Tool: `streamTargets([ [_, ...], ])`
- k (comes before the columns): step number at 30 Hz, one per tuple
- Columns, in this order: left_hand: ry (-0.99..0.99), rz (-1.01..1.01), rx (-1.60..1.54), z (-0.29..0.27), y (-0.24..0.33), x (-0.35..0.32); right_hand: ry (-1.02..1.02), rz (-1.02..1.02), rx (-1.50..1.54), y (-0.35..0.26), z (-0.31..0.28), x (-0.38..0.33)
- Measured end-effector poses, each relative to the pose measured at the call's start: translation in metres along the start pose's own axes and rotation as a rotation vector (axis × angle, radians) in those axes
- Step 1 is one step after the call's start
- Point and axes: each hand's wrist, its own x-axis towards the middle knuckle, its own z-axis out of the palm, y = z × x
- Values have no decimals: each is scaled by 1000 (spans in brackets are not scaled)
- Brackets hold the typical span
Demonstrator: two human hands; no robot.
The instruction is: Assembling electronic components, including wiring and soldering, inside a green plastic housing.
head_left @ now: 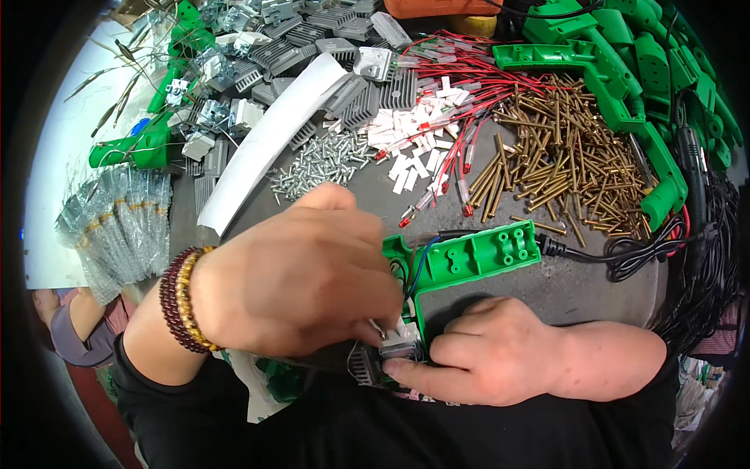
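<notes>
A green plastic tool housing half (484, 258), its inside with ribs and screw posts facing up, lies in front of me. Near my lap, at its near end, is a grey finned metal heat sink (364, 366) next to a white and silver block (401, 341). My left hand (305, 273), wearing beaded bracelets (186, 301), is bent over this end, its fingertips pinched by a small shiny bit that is mostly hidden. My right hand (492, 356) holds the heat sink and block from the right, one finger stretched along the near side. A blue wire (422, 262) runs inside the housing.
Behind lie silver screws (324, 160), white sleeves (414, 137), red-wired indicator lights (469, 164), long brass screws (562, 148) and heat sinks (285, 59). Green housings (625, 70) and black cords (691, 266) crowd the right; a curved white strip (273, 141) and bagged parts (117, 227) sit left.
</notes>
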Motion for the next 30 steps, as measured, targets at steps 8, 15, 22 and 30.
streamTargets([
  [8,-23,-98,-2,3,2,-4,-12,5,-24,-2,0,-1],
  [15,-32,-137,-21,2,1,-3,22,-30,-20,5,2,2],
  [22,-26,-133,-90,5,-2,-2,29,-23,-33,4,3,2],
  [30,27,-193,12,5,7,-4,-15,1,-48,0,1,0],
])
